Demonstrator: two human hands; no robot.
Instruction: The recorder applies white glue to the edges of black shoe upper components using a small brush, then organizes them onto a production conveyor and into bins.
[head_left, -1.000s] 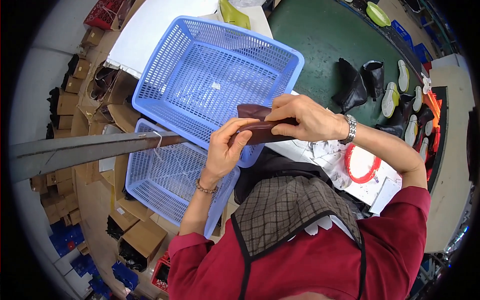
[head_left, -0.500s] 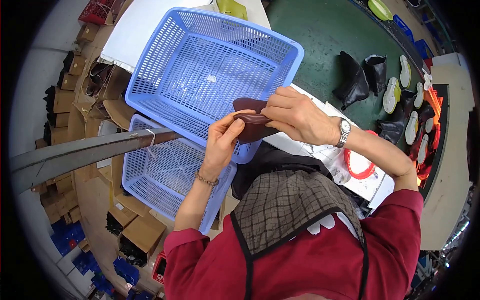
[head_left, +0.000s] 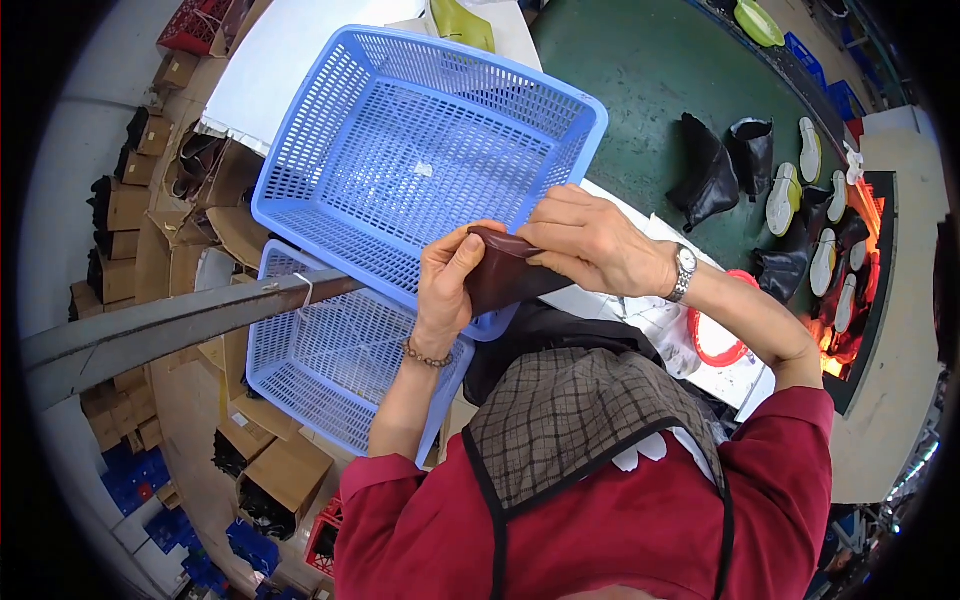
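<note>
Both of my hands hold a dark brown leather piece (head_left: 503,277) just above the near rim of a large blue plastic basket (head_left: 330,150). My left hand (head_left: 447,277) pinches its left end with thumb and fingers. My right hand (head_left: 590,243), with a watch on the wrist, presses along its top edge from the right. The leather is folded or curved, and part of it is hidden behind my fingers. A second blue basket (head_left: 300,390) sits lower, under the first.
A grey metal bar (head_left: 170,325) crosses from the left over the lower basket. Black boot uppers (head_left: 712,172) and white soles (head_left: 810,150) lie on a green conveyor surface (head_left: 640,70) at right. A red ring-shaped object (head_left: 715,345) lies near my right forearm. Cardboard boxes (head_left: 280,470) stand on the floor.
The leather piece has been turned and folded between my hands, which stay over the basket rim; the view has tilted slightly.
</note>
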